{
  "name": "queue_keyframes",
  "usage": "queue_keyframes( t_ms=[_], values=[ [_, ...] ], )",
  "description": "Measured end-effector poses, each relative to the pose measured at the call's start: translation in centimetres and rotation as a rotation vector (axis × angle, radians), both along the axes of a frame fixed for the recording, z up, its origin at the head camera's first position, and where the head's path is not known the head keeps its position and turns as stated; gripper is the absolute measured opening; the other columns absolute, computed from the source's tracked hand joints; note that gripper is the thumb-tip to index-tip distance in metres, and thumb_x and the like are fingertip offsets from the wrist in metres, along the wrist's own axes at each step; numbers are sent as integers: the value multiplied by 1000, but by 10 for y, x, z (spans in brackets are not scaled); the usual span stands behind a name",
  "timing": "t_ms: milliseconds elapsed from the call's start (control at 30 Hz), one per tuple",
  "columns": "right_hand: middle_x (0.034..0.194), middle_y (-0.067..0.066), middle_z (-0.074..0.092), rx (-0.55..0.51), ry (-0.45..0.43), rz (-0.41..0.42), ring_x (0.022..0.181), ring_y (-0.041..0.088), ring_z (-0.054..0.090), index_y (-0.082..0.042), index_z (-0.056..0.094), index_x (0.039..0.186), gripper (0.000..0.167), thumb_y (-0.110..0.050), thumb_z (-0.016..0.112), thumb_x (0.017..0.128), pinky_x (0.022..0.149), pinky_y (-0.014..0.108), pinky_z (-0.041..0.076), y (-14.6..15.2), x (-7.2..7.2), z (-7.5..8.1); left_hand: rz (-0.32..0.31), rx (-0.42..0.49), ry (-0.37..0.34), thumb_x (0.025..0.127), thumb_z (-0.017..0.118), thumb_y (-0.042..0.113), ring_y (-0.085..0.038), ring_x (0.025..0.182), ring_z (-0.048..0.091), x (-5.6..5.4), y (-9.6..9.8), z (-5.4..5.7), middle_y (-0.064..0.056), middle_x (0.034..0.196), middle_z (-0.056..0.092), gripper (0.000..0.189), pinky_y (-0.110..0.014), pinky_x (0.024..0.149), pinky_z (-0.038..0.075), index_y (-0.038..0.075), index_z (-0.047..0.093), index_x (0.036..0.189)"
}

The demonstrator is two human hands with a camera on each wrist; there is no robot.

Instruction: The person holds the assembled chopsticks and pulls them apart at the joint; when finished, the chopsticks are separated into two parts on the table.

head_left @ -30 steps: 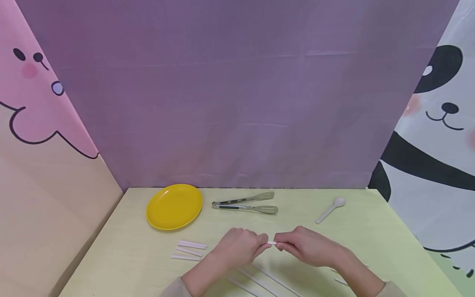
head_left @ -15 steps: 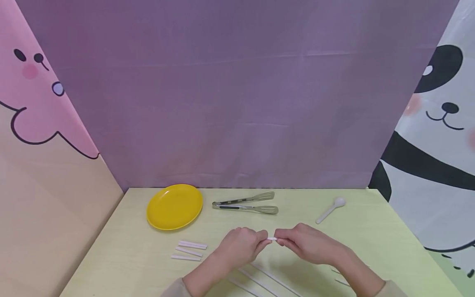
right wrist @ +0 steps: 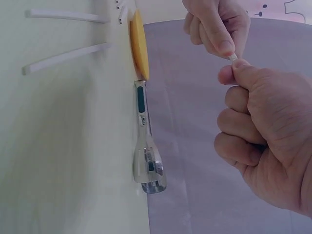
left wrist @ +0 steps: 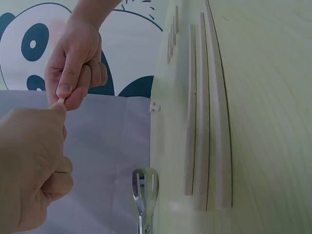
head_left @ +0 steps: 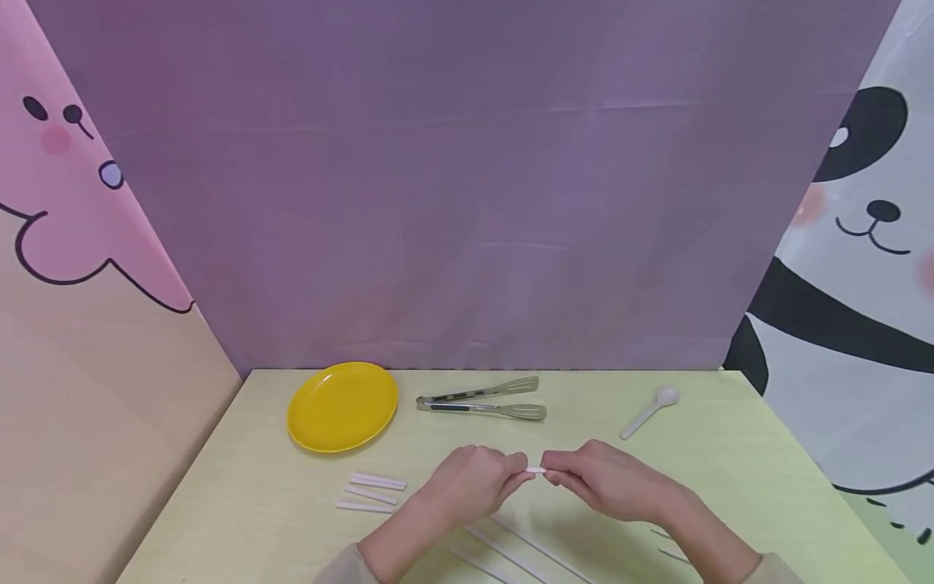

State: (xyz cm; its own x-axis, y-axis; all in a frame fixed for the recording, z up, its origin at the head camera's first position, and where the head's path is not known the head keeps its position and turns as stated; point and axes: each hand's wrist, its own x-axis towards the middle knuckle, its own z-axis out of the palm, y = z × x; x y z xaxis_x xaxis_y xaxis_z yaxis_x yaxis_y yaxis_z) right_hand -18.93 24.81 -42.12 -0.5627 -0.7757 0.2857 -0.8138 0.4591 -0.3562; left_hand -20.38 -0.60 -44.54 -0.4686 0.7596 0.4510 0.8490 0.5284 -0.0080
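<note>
Both hands meet above the middle of the table, pinching a short white stick (head_left: 536, 470) from either end. My left hand (head_left: 474, 487) grips one end between thumb and forefinger, the other fingers curled. At the opposite end, the thumb and forefinger of my right hand (head_left: 611, 487) do likewise. Only a small length of the stick shows between the fingertips; the rest is hidden. Under the hands lie several long pale sticks (left wrist: 222, 126), side by side. Several short pale sticks (head_left: 378, 482) rest left of my left hand.
A yellow plate (head_left: 343, 407) stands at the back left, with metal tongs (head_left: 485, 409) to its right. Farther right lies a pale spoon (head_left: 648, 414). Some thin short pieces (head_left: 673, 556) lie by the right forearm. A purple cloth (head_left: 467, 203) hangs behind the table.
Both hands have risen very slightly with the stick between them since one second ago. The grip looks the same, and nothing on the table has moved.
</note>
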Motion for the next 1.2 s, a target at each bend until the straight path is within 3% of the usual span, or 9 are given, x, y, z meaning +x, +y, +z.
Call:
queue_keyframes(
  t_ms=[133, 267, 400, 567, 667, 733, 933, 1033, 1200],
  values=[
    [68, -16, 21, 3, -18, 9, 62, -12, 13, -22, 47, 85, 29, -15, 57, 111, 57, 7, 18, 1, 0, 2, -21, -3, 19, 107, 64, 34, -2, 52, 28, -1, -2, 2, 11, 60, 28, 36, -16, 50, 20, 17, 52, 78],
    [68, -15, 22, 3, -23, 34, 63, -12, 13, -22, 47, 85, 29, -14, 57, 111, 57, 6, 18, 1, 0, 4, -52, -27, 121, 105, 67, 36, -3, 50, 22, -3, -5, 6, 11, 58, 30, 35, -17, 49, 13, 19, 52, 78],
    [69, -17, 20, -6, 27, 1, 63, -13, 13, -21, 49, 87, 26, -13, 59, 109, 57, 5, 16, -1, 1, 4, -27, -16, 176, 104, 69, 37, -4, 49, 21, -5, -6, 8, 9, 56, 36, 36, -18, 48, 10, 19, 52, 78],
    [72, -20, 19, -13, 54, -50, 62, -13, 13, -23, 50, 88, 26, -13, 60, 109, 57, 6, 17, -3, 1, 6, 33, 0, 101, 106, 66, 36, -4, 50, 29, -4, -2, 7, 9, 56, 38, 37, -17, 47, 17, 18, 52, 77],
    [71, -19, 20, -13, 54, -36, 62, -13, 13, -23, 49, 87, 27, -12, 61, 108, 56, 6, 18, -2, -1, 7, 37, 15, 11, 108, 63, 35, -4, 51, 31, -3, -1, 7, 11, 57, 32, 37, -17, 48, 20, 17, 52, 77],
    [70, -17, 21, -12, 34, -14, 63, -13, 13, -23, 49, 85, 28, -12, 60, 109, 57, 6, 18, -2, -2, 8, 25, 14, -9, 108, 62, 35, -3, 51, 30, -2, -1, 7, 11, 57, 30, 38, -16, 48, 19, 17, 51, 77],
    [70, -15, 22, -14, -52, 39, 63, -12, 14, -24, 50, 86, 27, -16, 57, 111, 58, 7, 20, -3, -2, 7, -20, -1, 132, 104, 69, 36, -2, 50, 21, -4, -8, 3, 11, 57, 34, 37, -16, 48, 12, 19, 52, 77],
    [70, -17, 21, -21, -8, 6, 63, -13, 14, -23, 50, 88, 26, -14, 59, 110, 58, 6, 19, -5, -1, 4, -5, 20, 173, 103, 71, 37, -3, 50, 21, -5, -9, 1, 10, 56, 37, 36, -17, 49, 10, 20, 52, 77],
    [71, -18, 21, -23, 60, -36, 62, -13, 15, -24, 50, 88, 25, -14, 62, 108, 57, 5, 18, -8, -1, 3, 40, 35, 163, 103, 70, 37, -2, 49, 26, -4, -9, 3, 10, 55, 40, 37, -16, 48, 13, 19, 52, 77]
  ],
)
